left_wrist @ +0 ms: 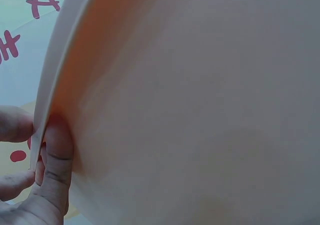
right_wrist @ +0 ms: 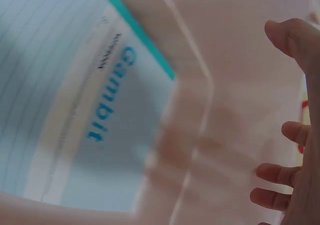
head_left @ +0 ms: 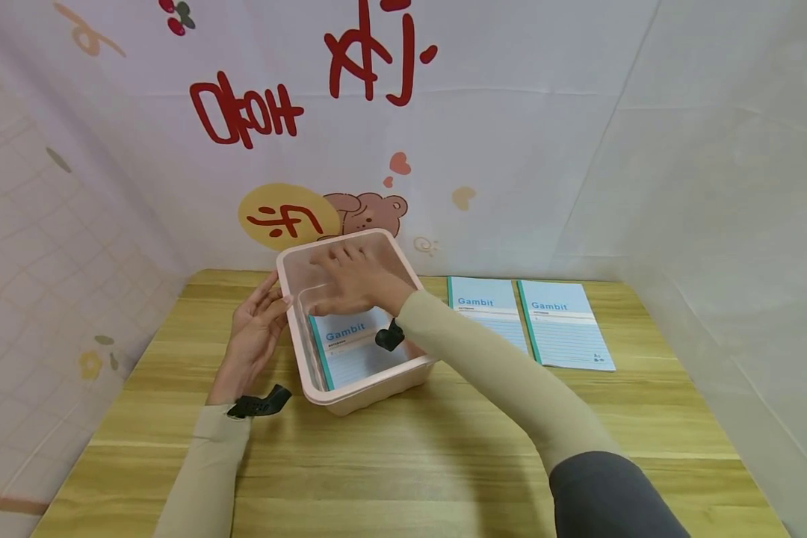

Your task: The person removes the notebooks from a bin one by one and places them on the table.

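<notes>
Where your left sleeve [head_left: 205, 463] ends: beige cuff, black strap [head_left: 261, 404] at the wrist.
Left hand [head_left: 258, 325]: you pinch the left rim of the pale pink bin [head_left: 379, 388], digits on both sides of the edge; your left wrist view shows this close up, bin wall filling most of it.
Bin: on the wood-look table [head_left: 376, 478], left of its middle, near the back wall covering [head_left: 511, 134]; rounded corners, top side uncovered.
Notebook in bin [head_left: 351, 359]: lies inside, cover up, green spine to your left, blue "Gambit" print; partly covered by your right hand and wrist.
Right hand [head_left: 353, 284]: you hold it over the bin's interior, fingers spread and fairly straight, thumb apart; can't tell whether fingertips touch the far wall.
Right sleeve [head_left: 498, 366]: beige, running from wrist to dark grey upper sleeve [head_left: 608, 493].
Middle notebook [head_left: 487, 302]: flat on the table right of the bin, same cover, lower part partly behind your right forearm.
Right notebook [head_left: 565, 325]: flat just beside the middle one, green spine left, whole cover visible to you.
</notes>
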Action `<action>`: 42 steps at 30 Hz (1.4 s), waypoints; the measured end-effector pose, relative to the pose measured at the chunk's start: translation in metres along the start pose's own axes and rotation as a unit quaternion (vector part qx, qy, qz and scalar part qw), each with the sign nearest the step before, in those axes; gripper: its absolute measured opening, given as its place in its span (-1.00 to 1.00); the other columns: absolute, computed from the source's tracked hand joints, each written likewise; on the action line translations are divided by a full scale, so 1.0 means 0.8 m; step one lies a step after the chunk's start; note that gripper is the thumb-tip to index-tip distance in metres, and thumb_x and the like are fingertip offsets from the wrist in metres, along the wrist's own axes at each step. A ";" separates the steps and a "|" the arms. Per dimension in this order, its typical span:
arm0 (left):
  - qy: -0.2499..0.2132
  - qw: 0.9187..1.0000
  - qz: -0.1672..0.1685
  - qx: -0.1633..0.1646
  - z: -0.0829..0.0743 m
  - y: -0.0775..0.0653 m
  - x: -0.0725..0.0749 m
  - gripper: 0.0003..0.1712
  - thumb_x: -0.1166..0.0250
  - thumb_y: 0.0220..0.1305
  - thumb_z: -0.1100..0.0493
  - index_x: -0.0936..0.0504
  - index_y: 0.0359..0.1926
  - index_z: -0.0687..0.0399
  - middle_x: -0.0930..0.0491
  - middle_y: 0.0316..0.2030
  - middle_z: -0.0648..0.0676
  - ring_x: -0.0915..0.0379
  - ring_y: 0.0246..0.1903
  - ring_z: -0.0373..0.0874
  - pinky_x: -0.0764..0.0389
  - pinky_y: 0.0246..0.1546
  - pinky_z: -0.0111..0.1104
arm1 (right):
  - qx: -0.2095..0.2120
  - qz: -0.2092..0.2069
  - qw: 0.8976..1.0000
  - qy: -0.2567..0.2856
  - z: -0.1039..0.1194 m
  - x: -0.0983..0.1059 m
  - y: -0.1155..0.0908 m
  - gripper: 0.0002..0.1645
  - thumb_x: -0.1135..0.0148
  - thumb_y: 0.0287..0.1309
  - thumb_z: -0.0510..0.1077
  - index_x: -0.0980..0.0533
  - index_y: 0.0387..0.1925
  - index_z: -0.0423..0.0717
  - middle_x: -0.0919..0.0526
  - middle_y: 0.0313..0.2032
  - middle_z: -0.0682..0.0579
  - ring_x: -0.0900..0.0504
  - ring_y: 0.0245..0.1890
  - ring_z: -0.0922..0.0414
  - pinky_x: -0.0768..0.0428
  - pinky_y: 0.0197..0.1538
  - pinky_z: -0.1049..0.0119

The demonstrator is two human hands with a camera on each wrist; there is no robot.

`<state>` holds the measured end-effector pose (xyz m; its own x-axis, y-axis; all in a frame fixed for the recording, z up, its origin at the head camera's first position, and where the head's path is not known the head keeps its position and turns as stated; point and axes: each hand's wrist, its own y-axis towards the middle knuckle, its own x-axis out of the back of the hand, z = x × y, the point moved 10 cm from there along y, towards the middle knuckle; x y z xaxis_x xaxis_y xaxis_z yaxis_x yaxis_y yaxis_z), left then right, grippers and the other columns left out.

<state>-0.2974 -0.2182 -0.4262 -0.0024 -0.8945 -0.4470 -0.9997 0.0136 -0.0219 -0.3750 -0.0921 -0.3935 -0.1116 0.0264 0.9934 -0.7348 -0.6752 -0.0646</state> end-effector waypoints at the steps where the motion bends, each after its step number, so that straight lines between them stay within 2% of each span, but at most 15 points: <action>1: -0.002 1.000 -0.001 0.000 0.000 0.000 0.000 -0.12 -0.21 0.45 0.37 0.00 0.64 0.08 -0.38 0.08 0.07 -0.55 -0.04 -0.27 -0.68 0.09 -0.52 | 0.001 0.006 1.000 -0.005 0.001 -0.005 0.002 0.13 -0.06 0.14 0.66 -0.03 0.59 0.30 -0.06 0.59 0.01 0.00 0.60 -0.07 -0.05 0.61 -0.19; 9: -0.024 1.000 -0.003 0.001 0.003 0.003 0.000 -0.12 -0.22 0.43 0.40 -0.02 0.63 0.10 -0.44 0.03 0.05 -0.59 -0.12 -0.29 -0.71 -0.04 -0.55 | -0.012 0.066 0.997 -0.034 0.000 -0.044 0.013 0.16 -0.05 0.13 0.67 -0.02 0.59 0.25 -0.07 0.57 -0.03 -0.05 0.57 -0.05 -0.11 0.59 -0.16; 12: -0.017 1.000 -0.002 -0.003 0.001 0.002 -0.001 -0.13 -0.21 0.44 0.39 -0.02 0.63 0.11 -0.44 0.02 0.04 -0.59 -0.12 -0.30 -0.71 -0.04 -0.55 | -0.016 0.086 0.995 -0.037 0.000 -0.055 0.016 0.17 -0.03 0.14 0.68 0.01 0.58 0.23 -0.07 0.56 -0.04 -0.04 0.57 -0.04 -0.10 0.60 -0.16; 17: 0.001 1.000 0.001 -0.006 0.000 0.001 -0.001 -0.13 -0.20 0.45 0.38 0.00 0.63 0.11 -0.43 0.03 0.02 -0.58 -0.09 -0.30 -0.70 0.00 -0.55 | -0.032 0.104 0.994 -0.032 -0.001 -0.068 0.020 0.14 0.02 0.14 0.71 0.01 0.55 0.26 -0.08 0.54 0.00 -0.05 0.55 0.01 -0.11 0.62 -0.08; 24: -0.009 1.000 -0.006 -0.007 0.001 0.002 0.001 -0.14 -0.20 0.44 0.40 -0.02 0.63 0.11 -0.40 0.10 0.08 -0.59 -0.06 -0.27 -0.71 0.01 -0.53 | -0.040 0.129 0.991 0.005 0.001 -0.087 0.020 0.13 -0.02 0.16 0.67 -0.02 0.54 0.19 -0.07 0.54 -0.02 -0.05 0.56 0.03 -0.17 0.63 -0.01; 29: -0.010 1.000 -0.004 -0.009 0.001 0.002 0.000 -0.13 -0.21 0.44 0.40 -0.03 0.63 0.11 -0.42 0.09 0.09 -0.61 -0.07 -0.27 -0.71 -0.01 -0.54 | -0.039 0.140 0.989 0.019 0.000 -0.102 0.015 0.05 -0.14 0.15 0.60 -0.13 0.48 0.19 -0.19 0.45 0.02 -0.15 0.47 0.05 -0.29 0.55 0.07; 33: -0.005 1.000 -0.005 -0.009 0.001 0.000 0.000 -0.13 -0.22 0.44 0.39 -0.02 0.63 0.11 -0.41 0.12 0.10 -0.61 -0.06 -0.28 -0.71 -0.01 -0.54 | -0.026 0.143 0.989 0.014 0.003 -0.110 0.016 0.00 -0.19 0.13 0.58 -0.22 0.43 0.20 -0.25 0.39 0.03 -0.21 0.40 0.06 -0.36 0.50 0.05; 39: -0.005 1.000 -0.006 -0.011 0.000 0.002 0.001 -0.13 -0.22 0.44 0.39 -0.03 0.63 0.11 -0.40 0.13 0.10 -0.61 -0.06 -0.28 -0.71 0.00 -0.54 | -0.022 0.138 0.990 -0.001 0.004 -0.112 0.020 0.00 -0.17 0.09 0.63 -0.24 0.37 0.19 -0.28 0.34 0.04 -0.23 0.34 0.07 -0.38 0.48 0.04; 42: -0.005 1.000 -0.006 -0.012 0.000 0.003 0.001 -0.14 -0.21 0.44 0.39 -0.03 0.63 0.12 -0.42 0.11 0.08 -0.61 -0.06 -0.29 -0.71 -0.01 -0.54 | -0.025 0.135 0.991 -0.003 0.005 -0.108 0.017 -0.01 -0.17 0.09 0.63 -0.24 0.34 0.17 -0.28 0.35 0.02 -0.23 0.38 0.06 -0.36 0.51 0.00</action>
<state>-0.2997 -0.2188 -0.4268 0.0090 -0.8898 -0.4563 -1.0000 -0.0069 -0.0063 -0.3728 -0.1066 -0.4797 -0.3036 -0.1546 0.9402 -0.7117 -0.6193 -0.3317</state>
